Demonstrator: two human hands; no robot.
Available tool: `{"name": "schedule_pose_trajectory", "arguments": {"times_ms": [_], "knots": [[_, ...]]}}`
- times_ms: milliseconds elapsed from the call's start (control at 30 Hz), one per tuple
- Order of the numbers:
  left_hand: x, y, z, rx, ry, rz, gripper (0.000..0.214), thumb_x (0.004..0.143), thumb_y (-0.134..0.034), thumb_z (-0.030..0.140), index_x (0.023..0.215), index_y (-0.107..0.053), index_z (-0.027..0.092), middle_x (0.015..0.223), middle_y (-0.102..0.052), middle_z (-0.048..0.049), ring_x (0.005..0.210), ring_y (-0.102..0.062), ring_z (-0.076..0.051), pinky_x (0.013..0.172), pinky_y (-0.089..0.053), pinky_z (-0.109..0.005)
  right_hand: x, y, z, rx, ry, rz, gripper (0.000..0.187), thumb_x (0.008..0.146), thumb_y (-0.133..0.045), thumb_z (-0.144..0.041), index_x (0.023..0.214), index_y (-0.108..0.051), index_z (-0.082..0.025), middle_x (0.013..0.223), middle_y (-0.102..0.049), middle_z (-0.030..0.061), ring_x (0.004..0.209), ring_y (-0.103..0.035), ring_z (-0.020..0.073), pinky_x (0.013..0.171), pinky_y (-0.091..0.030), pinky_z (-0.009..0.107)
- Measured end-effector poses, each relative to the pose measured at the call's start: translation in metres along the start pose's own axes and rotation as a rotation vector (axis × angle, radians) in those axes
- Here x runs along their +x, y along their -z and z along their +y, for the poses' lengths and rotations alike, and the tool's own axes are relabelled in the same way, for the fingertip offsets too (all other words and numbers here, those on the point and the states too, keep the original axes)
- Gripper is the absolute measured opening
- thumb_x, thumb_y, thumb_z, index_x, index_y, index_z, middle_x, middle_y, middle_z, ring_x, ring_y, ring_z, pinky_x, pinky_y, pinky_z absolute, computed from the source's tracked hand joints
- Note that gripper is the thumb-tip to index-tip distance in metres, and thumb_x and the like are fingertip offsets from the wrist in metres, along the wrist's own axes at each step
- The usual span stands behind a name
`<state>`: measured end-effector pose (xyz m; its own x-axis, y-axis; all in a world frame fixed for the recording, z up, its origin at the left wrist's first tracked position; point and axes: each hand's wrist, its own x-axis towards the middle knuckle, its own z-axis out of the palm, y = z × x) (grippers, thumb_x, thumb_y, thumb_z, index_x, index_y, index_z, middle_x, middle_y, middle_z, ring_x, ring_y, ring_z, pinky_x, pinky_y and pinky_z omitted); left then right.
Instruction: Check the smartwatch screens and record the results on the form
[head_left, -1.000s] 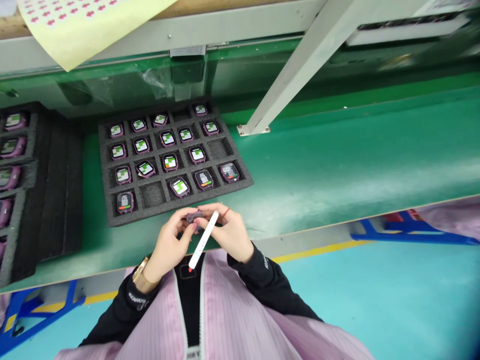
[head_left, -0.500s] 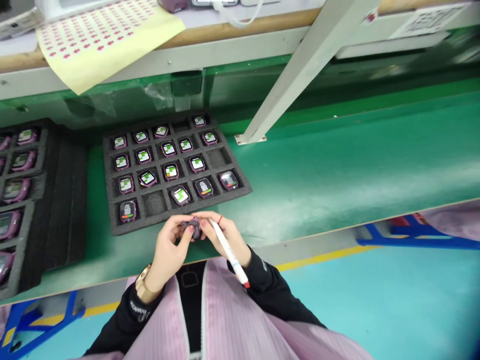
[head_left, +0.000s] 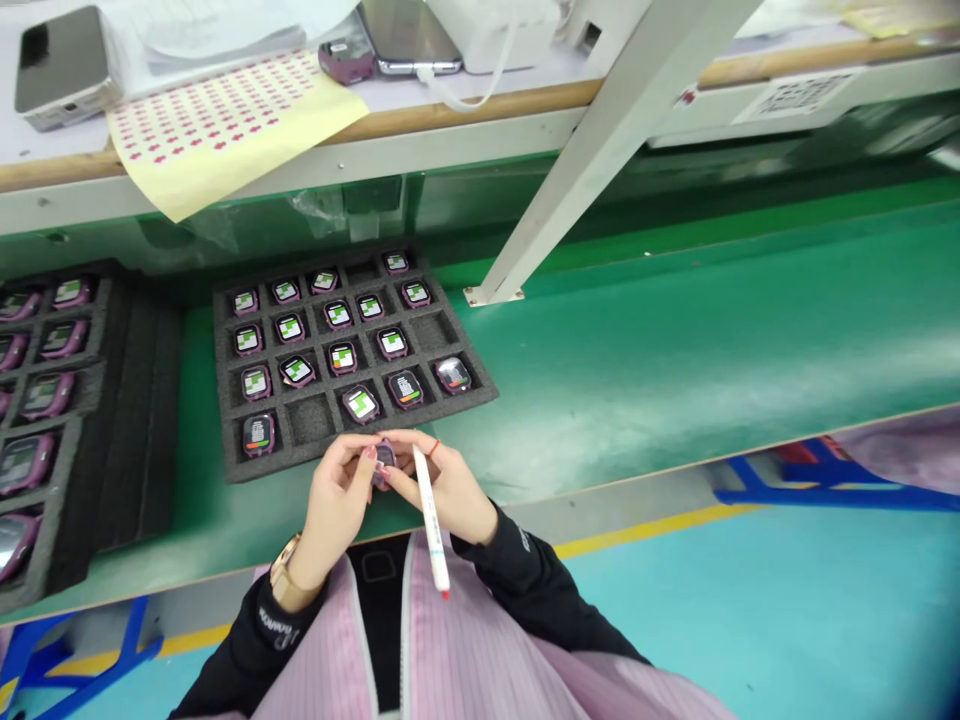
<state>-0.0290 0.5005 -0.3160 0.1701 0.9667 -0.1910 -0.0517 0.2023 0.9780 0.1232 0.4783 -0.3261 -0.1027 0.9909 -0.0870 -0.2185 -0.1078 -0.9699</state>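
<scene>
Head view: a green bench (head_left: 675, 340) carries a black foam tray (head_left: 270, 462) of lit smartwatches (head_left: 343, 357); just before it, the left hand (head_left: 337, 500) and right hand (head_left: 454, 488), which also grips a white marker (head_left: 430, 520), pinch one purple watch (head_left: 384, 458) between their fingertips

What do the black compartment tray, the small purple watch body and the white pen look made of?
The black compartment tray: seemingly foam; matte, grainy surface, soft-edged walls. The small purple watch body: likely moulded plastic, smooth; mostly hidden from view. The white pen: probably plastic; smooth, slightly glossy barrel, red tip.
</scene>
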Motion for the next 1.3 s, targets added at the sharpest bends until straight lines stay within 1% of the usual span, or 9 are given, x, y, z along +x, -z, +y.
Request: {"name": "schedule_pose_trajectory", "arguments": {"times_ms": [167, 333, 567, 667, 767, 867, 1033, 1200, 1300], "knots": [[-0.002, 0.002, 0.001, -0.053, 0.022, -0.051, 0.031, 0.094, -0.064, 0.048, 0.104, -0.068, 0.018, 0.087, -0.066, -0.0025, 0.058, -0.056, -0.008, 0.052, -0.048, -0.019, -0.002, 0.001, -0.001, -0.068, 0.014, -0.009, 0.04, 0.084, -0.073, -0.025, 0.122, -0.062, -0.021, 0.099, -0.073, 0.0038, 0.079, -0.07, 0.0159, 0.071, -0.057, 0.027], [-0.003, 0.004, 0.002, -0.025, 0.05, -0.055, 0.031, 0.086, -0.075, 0.044, 0.101, -0.066, 0.018, 0.094, -0.069, -0.0048, 0.06, -0.057, -0.008, 0.047, -0.043, -0.017, -0.003, 0.0, -0.005, -0.045, -0.002, -0.039, 0.042, 0.084, -0.072, -0.023, 0.124, -0.06, -0.022, 0.104, -0.073, 0.0049, 0.076, -0.071, 0.015, 0.07, -0.057, 0.027], [-0.003, 0.006, 0.001, 0.027, 0.015, -0.114, 0.032, 0.097, -0.06, 0.045, 0.118, -0.06, 0.021, 0.109, -0.066, -0.007, 0.071, -0.06, -0.011, 0.059, -0.049, -0.023, 0.006, -0.004, -0.006, 0.015, -0.019, 0.016, 0.027, 0.089, -0.069, -0.028, 0.114, -0.061, -0.021, 0.093, -0.073, 0.003, 0.074, -0.071, 0.0155, 0.072, -0.06, 0.028], [-0.009, 0.006, 0.006, 0.022, 0.013, -0.126, 0.041, 0.1, -0.055, 0.045, 0.136, -0.048, 0.025, 0.124, -0.061, -0.0092, 0.073, -0.059, -0.011, 0.066, -0.053, -0.027, 0.012, -0.003, -0.01, -0.036, -0.031, 0.017, 0.029, 0.088, -0.07, -0.031, 0.114, -0.061, -0.021, 0.095, -0.073, 0.0034, 0.076, -0.072, 0.0164, 0.073, -0.061, 0.029], [-0.021, 0.005, 0.01, 0.011, -0.005, -0.164, 0.061, 0.101, -0.052, 0.043, 0.153, -0.021, 0.033, 0.139, -0.053, -0.0115, 0.09, -0.064, -0.016, 0.082, -0.056, -0.034, 0.02, 0.0, -0.021, -0.089, -0.062, -0.023, 0.029, 0.088, -0.069, -0.034, 0.113, -0.06, -0.021, 0.097, -0.074, 0.0044, 0.079, -0.073, 0.018, 0.071, -0.062, 0.03], [-0.033, 0.006, 0.004, 0.079, -0.05, -0.195, 0.067, 0.101, -0.052, 0.041, 0.155, -0.013, 0.033, 0.148, -0.045, -0.0146, 0.116, -0.061, -0.023, 0.098, -0.053, -0.041, 0.03, 0.004, -0.038, -0.196, -0.021, -0.132, 0.029, 0.088, -0.068, -0.031, 0.115, -0.062, -0.022, 0.102, -0.075, 0.0067, 0.087, -0.074, 0.0207, 0.077, -0.063, 0.033], [-0.039, 0.024, -0.016, 0.188, -0.12, -0.096, 0.063, 0.104, -0.047, 0.038, 0.155, -0.012, 0.034, 0.146, -0.046, -0.0148, 0.116, -0.062, -0.023, 0.108, -0.047, -0.047, 0.053, 0.007, -0.08, -0.328, 0.087, -0.223, 0.026, 0.085, -0.07, -0.026, 0.11, -0.068, -0.023, 0.09, -0.075, 0.0038, 0.082, -0.074, 0.0211, 0.078, -0.062, 0.034], [-0.042, 0.048, -0.025, 0.276, -0.205, 0.09, 0.051, 0.103, -0.046, 0.038, 0.151, -0.03, 0.033, 0.14, -0.052, -0.0147, 0.109, -0.066, -0.024, 0.098, -0.053, -0.044, 0.104, 0.01, -0.154, -0.405, 0.343, -0.101, 0.034, 0.085, -0.077, -0.033, 0.116, -0.069, -0.023, 0.084, -0.073, 0.0036, 0.069, -0.068, 0.0197, 0.062, -0.059, 0.031], [-0.047, 0.054, -0.029, 0.383, -0.245, 0.141, 0.037, 0.103, -0.046, 0.039, 0.138, -0.053, 0.029, 0.13, -0.058, -0.0148, 0.102, -0.068, -0.023, 0.09, -0.056, -0.041, 0.153, 0.005, -0.198, -0.547, 0.541, 0.01, 0.041, 0.087, -0.073, -0.031, 0.125, -0.063, -0.021, 0.095, -0.073, 0.0059, 0.079, -0.069, 0.0222, 0.074, -0.059, 0.034]]}}
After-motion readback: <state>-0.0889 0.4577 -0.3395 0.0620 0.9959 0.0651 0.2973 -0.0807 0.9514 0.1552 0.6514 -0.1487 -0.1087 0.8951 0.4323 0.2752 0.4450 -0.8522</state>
